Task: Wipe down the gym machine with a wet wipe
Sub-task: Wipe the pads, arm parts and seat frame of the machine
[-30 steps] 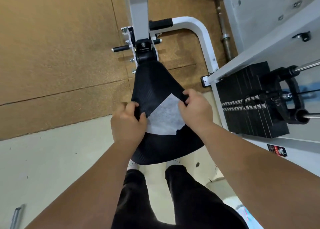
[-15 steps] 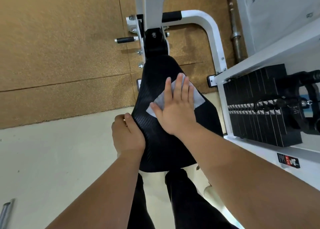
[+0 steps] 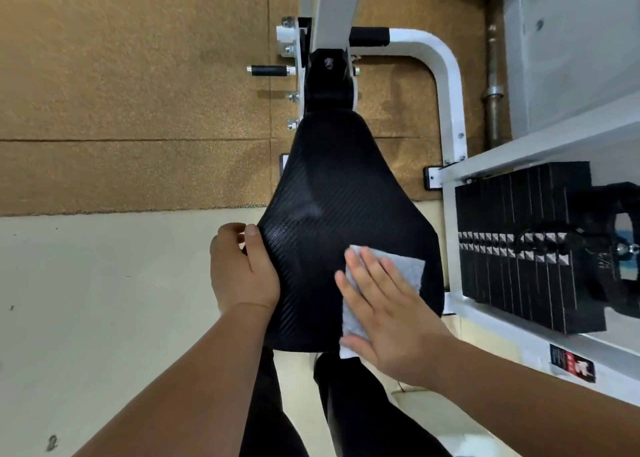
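Right hand (image 3: 388,304) flat on the wet wipe (image 3: 403,261), left hand (image 3: 242,273) gripping the seat pad (image 3: 339,186) edge: pad looks mostly wiped, white frame (image 3: 446,86) likely not yet.

The left hand (image 3: 242,273) and right hand (image 3: 391,321) are bare, and so are the forearms (image 3: 194,370) behind them to the edge of view. Plain black trousers (image 3: 349,408) cover both legs, fitting close

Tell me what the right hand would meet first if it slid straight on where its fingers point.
Only more black seat pad: the right hand, flat on the wet wipe, points toward its narrow end. Beyond that, probably the bolted white frame.
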Action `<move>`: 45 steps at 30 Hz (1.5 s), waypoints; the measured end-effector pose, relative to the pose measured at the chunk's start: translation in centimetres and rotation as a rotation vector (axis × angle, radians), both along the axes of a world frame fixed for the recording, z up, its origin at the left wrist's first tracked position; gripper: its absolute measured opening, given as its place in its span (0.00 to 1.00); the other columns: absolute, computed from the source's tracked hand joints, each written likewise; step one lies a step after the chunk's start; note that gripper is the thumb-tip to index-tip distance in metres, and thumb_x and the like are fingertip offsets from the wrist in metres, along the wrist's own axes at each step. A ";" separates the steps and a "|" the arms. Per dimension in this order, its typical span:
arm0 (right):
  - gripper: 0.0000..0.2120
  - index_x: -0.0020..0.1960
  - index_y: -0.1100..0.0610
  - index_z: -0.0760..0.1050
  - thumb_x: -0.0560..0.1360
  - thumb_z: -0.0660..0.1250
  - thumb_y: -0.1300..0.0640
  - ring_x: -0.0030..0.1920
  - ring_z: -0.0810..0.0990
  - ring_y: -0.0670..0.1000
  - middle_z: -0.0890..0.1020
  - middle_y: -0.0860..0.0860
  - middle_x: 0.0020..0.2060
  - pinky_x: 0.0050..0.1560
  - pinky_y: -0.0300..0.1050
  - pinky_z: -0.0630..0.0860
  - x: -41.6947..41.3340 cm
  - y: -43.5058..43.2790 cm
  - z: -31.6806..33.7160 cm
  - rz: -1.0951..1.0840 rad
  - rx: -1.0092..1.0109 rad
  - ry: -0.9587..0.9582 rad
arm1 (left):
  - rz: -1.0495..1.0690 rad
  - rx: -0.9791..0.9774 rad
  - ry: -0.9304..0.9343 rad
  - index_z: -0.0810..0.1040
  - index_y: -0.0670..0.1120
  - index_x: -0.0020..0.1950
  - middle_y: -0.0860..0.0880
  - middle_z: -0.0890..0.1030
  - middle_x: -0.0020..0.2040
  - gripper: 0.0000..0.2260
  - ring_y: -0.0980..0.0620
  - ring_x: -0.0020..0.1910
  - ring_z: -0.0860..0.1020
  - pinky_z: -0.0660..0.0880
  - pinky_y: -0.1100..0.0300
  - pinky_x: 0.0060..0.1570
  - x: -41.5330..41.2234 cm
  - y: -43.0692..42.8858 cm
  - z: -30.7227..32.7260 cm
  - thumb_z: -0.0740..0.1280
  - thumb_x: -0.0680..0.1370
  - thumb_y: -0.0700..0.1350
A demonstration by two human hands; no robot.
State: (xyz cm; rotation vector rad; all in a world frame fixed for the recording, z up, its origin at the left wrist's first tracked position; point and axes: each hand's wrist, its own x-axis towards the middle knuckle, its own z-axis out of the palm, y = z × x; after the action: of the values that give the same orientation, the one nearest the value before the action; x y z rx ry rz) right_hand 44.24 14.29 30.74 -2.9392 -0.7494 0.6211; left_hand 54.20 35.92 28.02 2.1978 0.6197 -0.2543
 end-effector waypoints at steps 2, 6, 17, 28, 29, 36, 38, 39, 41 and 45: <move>0.46 0.83 0.61 0.46 0.81 0.52 0.28 0.83 0.44 0.63 0.44 0.64 0.82 0.78 0.63 0.54 0.2 -1.8 0.2 0.043 -0.013 0.019 | 0.005 0.002 0.004 0.75 0.43 0.62 0.46 0.78 0.57 0.24 0.54 0.49 0.72 0.65 0.58 0.49 0.0 0.0 0.2 0.51 0.79 0.59; 0.64 0.83 0.62 0.40 0.67 0.48 0.14 0.81 0.36 0.64 0.38 0.64 0.81 0.81 0.64 0.44 6.9 -2.2 -0.1 0.026 -0.071 0.040 | 0.001 0.019 0.009 0.75 0.42 0.60 0.46 0.78 0.56 0.25 0.53 0.49 0.72 0.64 0.57 0.49 0.1 -0.1 0.0 0.50 0.80 0.58; 0.59 0.81 0.63 0.33 0.71 0.41 0.19 0.81 0.32 0.60 0.34 0.62 0.81 0.81 0.60 0.41 18.7 2.1 -1.0 -0.201 -0.089 0.023 | -0.003 0.049 0.002 0.75 0.42 0.59 0.47 0.78 0.55 0.25 0.52 0.49 0.71 0.64 0.57 0.50 0.2 -0.1 -0.1 0.50 0.80 0.59; 0.41 0.83 0.65 0.43 0.83 0.47 0.36 0.83 0.41 0.61 0.42 0.63 0.82 0.80 0.59 0.47 -1.1 -0.4 -0.4 -0.390 -0.039 0.038 | -0.019 0.093 0.023 0.75 0.40 0.57 0.42 0.79 0.56 0.22 0.51 0.48 0.70 0.63 0.57 0.48 0.1 -0.3 0.2 0.52 0.82 0.56; 0.41 0.83 0.64 0.42 0.83 0.45 0.35 0.82 0.39 0.61 0.41 0.63 0.82 0.81 0.59 0.45 0.7 -0.6 -0.8 -0.429 -0.055 0.018 | -0.018 0.091 0.021 0.75 0.40 0.58 0.42 0.79 0.56 0.22 0.51 0.48 0.70 0.63 0.57 0.48 0.1 -0.3 0.1 0.52 0.81 0.56; 0.41 0.82 0.63 0.37 0.82 0.41 0.34 0.82 0.35 0.61 0.37 0.63 0.82 0.82 0.59 0.41 18.1 0.1 -2.1 -0.446 -0.039 -0.020 | -0.019 0.087 0.025 0.75 0.42 0.61 0.44 0.79 0.57 0.23 0.52 0.50 0.71 0.64 0.58 0.50 0.3 -0.3 0.0 0.52 0.81 0.58; 0.41 0.82 0.64 0.38 0.82 0.41 0.35 0.82 0.36 0.61 0.38 0.63 0.82 0.82 0.59 0.41 19.4 0.8 -2.2 -0.430 -0.066 -0.030 | -0.018 0.095 0.029 0.75 0.42 0.62 0.44 0.79 0.57 0.22 0.52 0.50 0.72 0.64 0.57 0.51 0.3 -0.3 0.1 0.53 0.81 0.57; 0.41 0.82 0.64 0.37 0.82 0.41 0.35 0.82 0.36 0.61 0.38 0.63 0.82 0.81 0.59 0.41 18.8 1.0 -2.1 -0.430 -0.066 -0.023 | -0.017 0.096 0.031 0.75 0.42 0.61 0.44 0.79 0.57 0.22 0.51 0.49 0.72 0.64 0.57 0.51 0.3 -0.3 0.0 0.53 0.81 0.57; 0.42 0.82 0.64 0.37 0.82 0.43 0.34 0.82 0.35 0.61 0.38 0.63 0.82 0.81 0.59 0.42 14.9 1.1 -1.7 -0.426 -0.031 -0.008 | -0.013 0.096 0.033 0.74 0.43 0.60 0.43 0.79 0.57 0.21 0.51 0.49 0.72 0.65 0.56 0.50 0.2 -0.3 0.0 0.53 0.82 0.57; 0.44 0.83 0.66 0.45 0.82 0.51 0.34 0.82 0.40 0.62 0.43 0.64 0.82 0.81 0.62 0.50 1.7 0.6 -0.3 -0.429 -0.007 0.020 | -0.008 0.096 0.034 0.74 0.43 0.59 0.43 0.79 0.56 0.20 0.50 0.49 0.71 0.65 0.55 0.51 0.2 -0.3 0.1 0.53 0.82 0.56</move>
State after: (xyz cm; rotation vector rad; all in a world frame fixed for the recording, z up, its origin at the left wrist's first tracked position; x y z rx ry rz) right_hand 45.93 14.85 30.46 -2.9499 -0.1017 0.6073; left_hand 54.42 35.63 28.15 2.2921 0.6543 -0.2720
